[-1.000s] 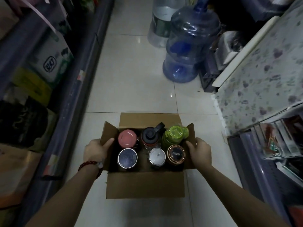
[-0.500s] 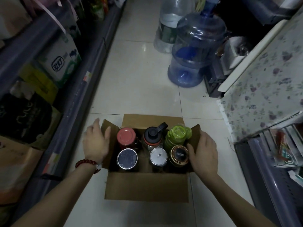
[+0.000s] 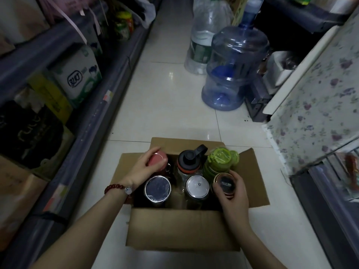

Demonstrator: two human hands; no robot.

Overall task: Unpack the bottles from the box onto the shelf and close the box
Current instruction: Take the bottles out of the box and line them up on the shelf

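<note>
Our left hand (image 3: 142, 167) wraps the pink-capped bottle (image 3: 158, 161) at ten o'clock in the open box (image 3: 182, 230) on the floor. At four o'clock our right hand (image 3: 232, 197) grips the copper-rimmed bottle (image 3: 223, 183); all six bottles remain inside

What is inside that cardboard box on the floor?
Six bottles stand in the cardboard box, in two rows of three. Only their caps show; the bodies and the box bottom are hidden. Each hand covers part of one cap.

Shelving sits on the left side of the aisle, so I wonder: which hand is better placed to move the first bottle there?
Probably left: the left hand grips the pink-capped bottle on the shelf side of the box.
</note>
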